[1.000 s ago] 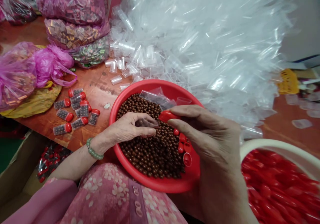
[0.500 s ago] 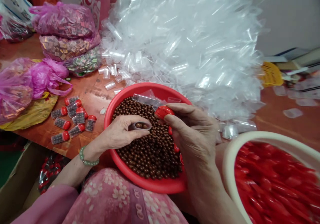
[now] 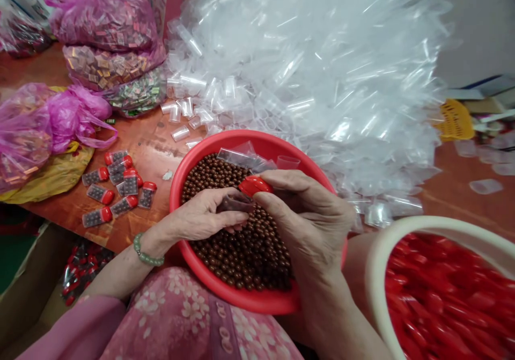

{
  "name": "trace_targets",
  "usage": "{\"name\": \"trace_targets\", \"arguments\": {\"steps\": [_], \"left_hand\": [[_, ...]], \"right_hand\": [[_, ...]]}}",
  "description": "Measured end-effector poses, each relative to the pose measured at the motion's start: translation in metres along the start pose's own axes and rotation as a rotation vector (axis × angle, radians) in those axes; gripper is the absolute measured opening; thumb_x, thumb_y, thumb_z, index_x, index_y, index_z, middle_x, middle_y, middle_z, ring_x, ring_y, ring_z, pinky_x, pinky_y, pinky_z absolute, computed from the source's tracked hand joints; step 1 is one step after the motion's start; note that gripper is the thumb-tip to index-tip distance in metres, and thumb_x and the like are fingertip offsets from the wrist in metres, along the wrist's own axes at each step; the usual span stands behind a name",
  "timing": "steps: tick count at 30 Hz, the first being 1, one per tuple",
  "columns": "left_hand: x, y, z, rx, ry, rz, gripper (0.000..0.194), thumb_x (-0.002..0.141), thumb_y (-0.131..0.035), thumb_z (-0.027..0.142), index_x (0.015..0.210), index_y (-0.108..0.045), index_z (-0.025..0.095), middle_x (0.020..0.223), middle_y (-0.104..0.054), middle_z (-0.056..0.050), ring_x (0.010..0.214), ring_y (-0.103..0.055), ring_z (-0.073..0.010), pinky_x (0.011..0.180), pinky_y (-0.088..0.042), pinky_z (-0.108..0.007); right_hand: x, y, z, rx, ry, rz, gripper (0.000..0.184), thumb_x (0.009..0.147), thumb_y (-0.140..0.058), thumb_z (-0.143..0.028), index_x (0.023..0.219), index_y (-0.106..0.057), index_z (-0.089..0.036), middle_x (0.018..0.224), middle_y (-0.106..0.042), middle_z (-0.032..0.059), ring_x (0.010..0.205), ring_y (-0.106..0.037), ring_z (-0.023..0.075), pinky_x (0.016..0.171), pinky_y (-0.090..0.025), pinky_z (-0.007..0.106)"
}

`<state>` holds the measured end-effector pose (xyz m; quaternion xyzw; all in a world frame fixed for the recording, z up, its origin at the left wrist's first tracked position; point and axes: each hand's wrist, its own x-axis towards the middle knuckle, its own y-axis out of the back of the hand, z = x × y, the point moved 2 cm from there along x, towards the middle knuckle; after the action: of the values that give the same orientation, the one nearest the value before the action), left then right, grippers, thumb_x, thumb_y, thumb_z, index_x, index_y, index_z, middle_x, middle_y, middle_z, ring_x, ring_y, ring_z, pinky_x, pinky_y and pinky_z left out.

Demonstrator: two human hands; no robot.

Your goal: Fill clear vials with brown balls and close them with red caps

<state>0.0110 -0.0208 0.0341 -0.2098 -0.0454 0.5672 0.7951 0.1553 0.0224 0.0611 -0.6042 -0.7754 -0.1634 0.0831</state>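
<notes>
Tube (image 3: 236, 203), clear plastic, lies pinched in my left hand (image 3: 197, 215), just above the brown beads (image 3: 249, 258). My right hand (image 3: 309, 215) is closed on a red cap (image 3: 254, 185), gripping it between thumb and fingers right beside the tube's upper end. I can't tell whether cap and tube touch. My left fingers hide part of the tube, so its contents are hard to make out. Both hands are over a red basin (image 3: 225, 136), and my right hand covers part of its near side. Left of the basin, capped tubes (image 3: 120, 183) lie on the worktop (image 3: 153, 151), with bare worktop between them. To the right, a pale tub (image 3: 376, 274) of red caps (image 3: 442, 295) runs off the frame. A heap of clear tubes (image 3: 301, 81) crowds the basin's far rim.
</notes>
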Motion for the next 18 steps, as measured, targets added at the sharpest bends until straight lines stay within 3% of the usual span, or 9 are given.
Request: {"name": "trace_targets", "arguments": {"steps": [11,18], "left_hand": [[-0.004,0.005,-0.008,0.035,0.025,0.025,0.031,0.081,-0.069,0.041,0.084,-0.053,0.015,0.07,-0.056,0.002,0.061,-0.053,-0.0082,0.062,-0.045,-0.024],[-0.004,0.004,-0.012,0.042,0.022,0.016,0.017,0.086,-0.061,0.028,0.085,-0.052,0.015,0.07,-0.056,0.003,0.06,-0.054,-0.0068,0.06,-0.047,-0.022]], "right_hand": [[-0.003,-0.006,0.005,-0.082,-0.012,-0.132,0.016,0.081,-0.073,-0.019,0.094,-0.071,-0.029,0.093,-0.072,0.0012,0.089,-0.068,0.0184,0.085,-0.056,0.037],[-0.004,-0.009,0.011,-0.013,0.012,-0.137,0.016,0.08,-0.073,-0.016,0.092,-0.07,-0.026,0.092,-0.07,0.0,0.086,-0.067,0.0151,0.081,-0.055,0.032]]}}
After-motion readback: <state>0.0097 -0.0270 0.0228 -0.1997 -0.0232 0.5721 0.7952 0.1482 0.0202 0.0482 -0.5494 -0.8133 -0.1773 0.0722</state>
